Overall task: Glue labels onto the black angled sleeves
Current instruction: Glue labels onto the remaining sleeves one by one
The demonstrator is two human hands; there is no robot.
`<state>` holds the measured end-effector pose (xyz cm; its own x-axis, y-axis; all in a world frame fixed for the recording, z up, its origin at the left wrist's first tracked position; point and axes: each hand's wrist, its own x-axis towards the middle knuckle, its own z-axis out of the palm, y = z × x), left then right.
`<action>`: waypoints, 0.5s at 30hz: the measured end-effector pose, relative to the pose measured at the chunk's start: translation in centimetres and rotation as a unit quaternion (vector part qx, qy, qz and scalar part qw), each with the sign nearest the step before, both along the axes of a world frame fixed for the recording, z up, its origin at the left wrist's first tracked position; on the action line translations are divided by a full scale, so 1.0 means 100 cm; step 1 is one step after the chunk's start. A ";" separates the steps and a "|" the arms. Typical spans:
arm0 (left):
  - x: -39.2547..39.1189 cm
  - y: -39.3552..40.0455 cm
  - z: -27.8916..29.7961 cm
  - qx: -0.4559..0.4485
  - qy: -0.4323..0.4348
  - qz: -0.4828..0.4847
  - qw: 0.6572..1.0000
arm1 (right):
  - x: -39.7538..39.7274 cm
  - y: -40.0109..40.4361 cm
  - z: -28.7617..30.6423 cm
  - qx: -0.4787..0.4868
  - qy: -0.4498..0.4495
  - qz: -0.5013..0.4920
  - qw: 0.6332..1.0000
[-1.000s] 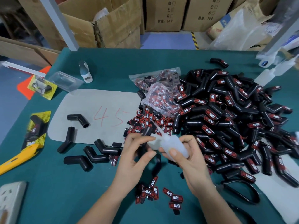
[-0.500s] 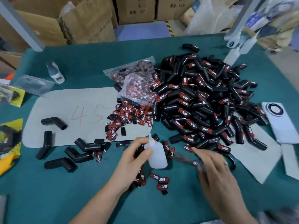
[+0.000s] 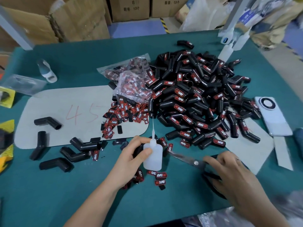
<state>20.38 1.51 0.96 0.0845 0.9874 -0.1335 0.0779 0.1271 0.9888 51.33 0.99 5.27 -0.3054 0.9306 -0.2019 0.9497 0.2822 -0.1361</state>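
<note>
Left hand [image 3: 131, 154] fingers curled, gripping; right hand [image 3: 229, 171] fingers spread, palm down.

Cardboard boxes [image 3: 78, 18] behind green table [image 3: 82, 56]

Scissors [image 3: 193, 162] flat on green table [image 3: 68, 194]; white phone [image 3: 273, 117] far right.

Five bare black sleeves [image 3: 47, 121] lay at the left; labelled ones formed a pile [image 3: 196, 99] too dense to count. One glue bottle [image 3: 153, 154], one pair of scissors [image 3: 195, 162], one phone [image 3: 273, 117].
</note>
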 end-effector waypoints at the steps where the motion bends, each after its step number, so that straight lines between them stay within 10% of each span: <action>1: 0.000 0.000 -0.001 -0.001 0.001 0.001 1.000 | 0.002 -0.001 0.000 0.014 0.033 -0.024 0.999; 8: 0.002 -0.002 0.000 0.005 0.010 -0.002 1.000 | -0.022 0.001 -0.001 -0.033 0.279 -0.047 0.959; 15: 0.003 -0.004 0.002 0.008 0.012 -0.013 1.000 | -0.066 0.015 0.007 0.001 0.298 -0.003 0.954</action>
